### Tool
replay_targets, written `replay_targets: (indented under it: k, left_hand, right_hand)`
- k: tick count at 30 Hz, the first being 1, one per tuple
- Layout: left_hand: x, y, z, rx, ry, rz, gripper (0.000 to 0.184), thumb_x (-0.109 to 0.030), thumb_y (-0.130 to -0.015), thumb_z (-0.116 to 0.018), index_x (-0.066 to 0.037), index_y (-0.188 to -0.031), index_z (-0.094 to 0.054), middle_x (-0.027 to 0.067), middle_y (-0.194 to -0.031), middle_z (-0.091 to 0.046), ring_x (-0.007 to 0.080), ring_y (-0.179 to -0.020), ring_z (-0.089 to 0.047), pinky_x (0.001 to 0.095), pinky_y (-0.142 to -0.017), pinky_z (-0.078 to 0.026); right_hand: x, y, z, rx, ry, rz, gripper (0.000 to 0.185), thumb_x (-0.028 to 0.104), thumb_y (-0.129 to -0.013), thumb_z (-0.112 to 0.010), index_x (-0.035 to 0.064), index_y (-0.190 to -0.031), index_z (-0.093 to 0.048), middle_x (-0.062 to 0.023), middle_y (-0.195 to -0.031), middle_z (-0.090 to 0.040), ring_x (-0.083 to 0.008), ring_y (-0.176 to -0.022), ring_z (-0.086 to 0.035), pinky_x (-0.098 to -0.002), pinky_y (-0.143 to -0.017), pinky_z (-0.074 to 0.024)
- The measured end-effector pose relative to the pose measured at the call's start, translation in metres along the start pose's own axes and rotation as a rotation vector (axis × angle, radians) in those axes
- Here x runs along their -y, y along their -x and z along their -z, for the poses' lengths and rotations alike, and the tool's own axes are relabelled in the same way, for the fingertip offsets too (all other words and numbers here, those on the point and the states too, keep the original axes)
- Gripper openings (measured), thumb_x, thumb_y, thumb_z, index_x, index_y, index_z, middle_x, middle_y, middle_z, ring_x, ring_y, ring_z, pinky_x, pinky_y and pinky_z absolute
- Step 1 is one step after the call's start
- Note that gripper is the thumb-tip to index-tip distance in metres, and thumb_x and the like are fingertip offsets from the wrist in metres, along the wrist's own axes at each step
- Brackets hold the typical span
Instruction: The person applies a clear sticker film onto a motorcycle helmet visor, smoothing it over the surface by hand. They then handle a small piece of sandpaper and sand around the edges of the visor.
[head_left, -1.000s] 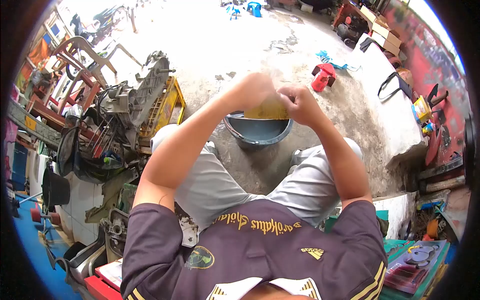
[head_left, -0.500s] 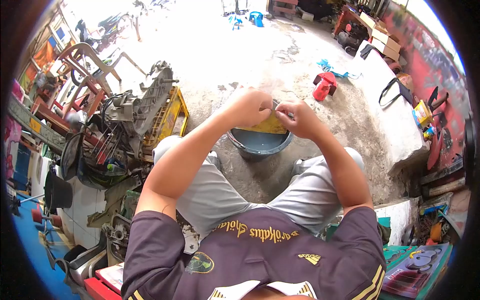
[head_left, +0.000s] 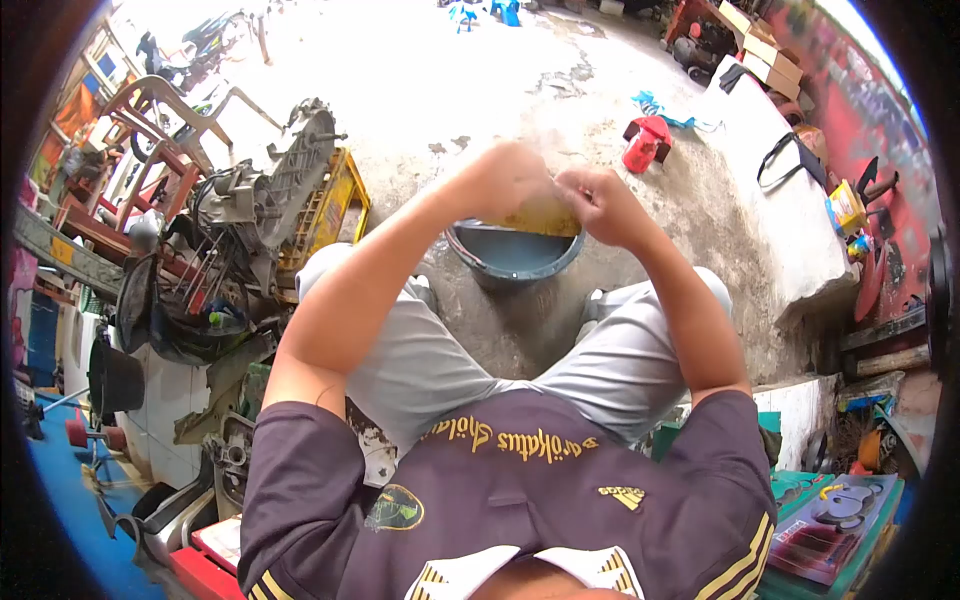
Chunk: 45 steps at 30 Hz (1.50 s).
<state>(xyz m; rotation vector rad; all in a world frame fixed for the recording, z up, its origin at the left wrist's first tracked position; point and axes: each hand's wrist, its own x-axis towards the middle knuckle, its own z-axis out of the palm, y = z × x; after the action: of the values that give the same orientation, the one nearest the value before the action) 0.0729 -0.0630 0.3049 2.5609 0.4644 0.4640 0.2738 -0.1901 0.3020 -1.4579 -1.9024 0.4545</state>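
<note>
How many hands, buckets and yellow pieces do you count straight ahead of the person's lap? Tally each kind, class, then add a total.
Hands: 2 (left hand, right hand)
Bucket: 1
Yellow piece: 1
Total: 4

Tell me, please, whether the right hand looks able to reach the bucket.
Probably yes: the right hand is close by the bucket, whose near side looks clear, though a yellow piece hides some of its far side.

One grey basin (head_left: 515,272), one yellow crate (head_left: 324,221)
</note>
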Motion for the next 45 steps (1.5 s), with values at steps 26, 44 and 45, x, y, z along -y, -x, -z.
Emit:
replay_targets:
  k: [26, 44, 45]
  left_hand:
    - [-0.017, 0.010, 0.003, -0.067, -0.230, -0.125, 0.014, -0.016, -0.092, -0.070, -0.009, -0.103, -0.078, 0.0110, -0.100, -0.077, 0.0316, -0.103, -0.071, 0.0473, -0.102, -0.047]
    - [-0.024, 0.008, 0.000, -0.235, -0.185, -0.336, 0.006, -0.010, -0.089, -0.072, -0.008, -0.095, -0.071, 0.0068, -0.089, -0.070, 0.0287, -0.092, -0.068, 0.0437, -0.093, -0.047]
    - [-0.023, 0.008, 0.000, -0.235, -0.185, -0.336, 0.006, -0.010, -0.089, -0.072, -0.008, -0.095, -0.071, 0.0068, -0.089, -0.070, 0.0287, -0.092, -0.068, 0.0437, -0.093, -0.047]
  right_hand:
    - [-0.005, 0.000, 0.000, -0.046, -0.036, 0.099, 0.021, 0.013, -0.094, -0.065, -0.0025, -0.103, -0.074, -0.0219, -0.085, -0.070, -0.0326, -0.080, -0.069, -0.0420, -0.077, -0.0539]
    - [-0.006, 0.004, 0.003, -0.017, -0.257, -0.070, 0.021, 0.013, -0.104, -0.059, -0.0041, -0.099, -0.071, 0.0027, -0.086, -0.066, -0.0050, -0.082, -0.057, -0.0248, -0.074, -0.0477]
    - [-0.005, 0.004, 0.003, -0.017, -0.257, -0.070, 0.021, 0.013, -0.104, -0.059, -0.0041, -0.099, -0.071, 0.0027, -0.086, -0.066, -0.0050, -0.082, -0.057, -0.0248, -0.074, -0.0477]
